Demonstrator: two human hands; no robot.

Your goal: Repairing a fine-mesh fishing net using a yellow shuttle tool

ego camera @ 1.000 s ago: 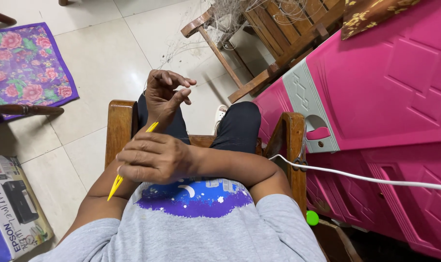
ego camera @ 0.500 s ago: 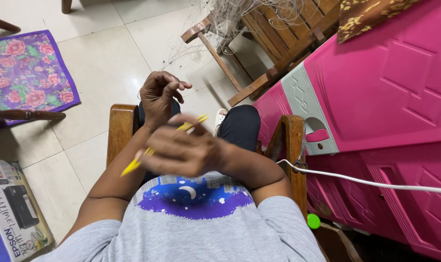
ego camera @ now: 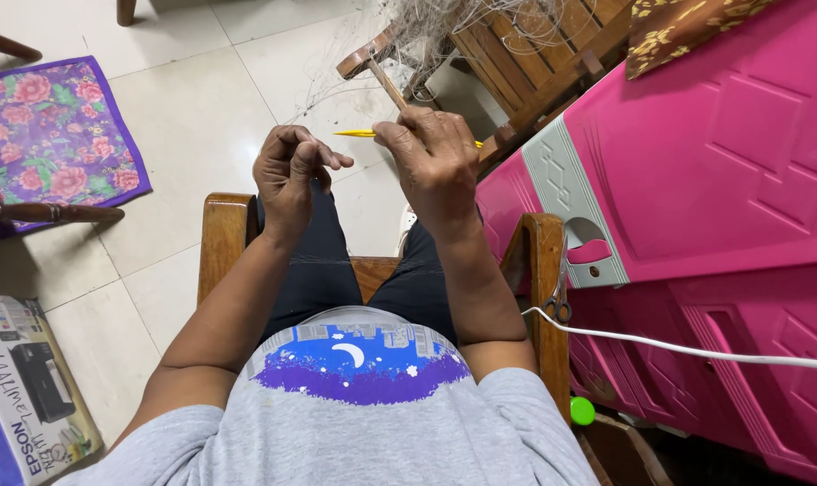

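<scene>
At the near left a printer box [ego camera: 26, 396] lies on the tiled floor [ego camera: 193, 117], and farther off a floral mat [ego camera: 53, 135] is spread. The person sits in a wooden chair [ego camera: 224, 238]. The left hand [ego camera: 291, 175] is raised over the knees, fingertips pressed together, pinching fine thread too thin to follow. Just right of it, the right hand [ego camera: 435, 166] is closed around a yellow needle [ego camera: 359, 134], whose point sticks out leftward, above the left hand. Beyond the hands, tangled net [ego camera: 426, 36] hangs on a wooden frame [ego camera: 525, 63]. Scissors [ego camera: 560, 301] hang at the chair's right arm, a white cable [ego camera: 687, 351] crossing a pink cabinet [ego camera: 714, 180].
</scene>
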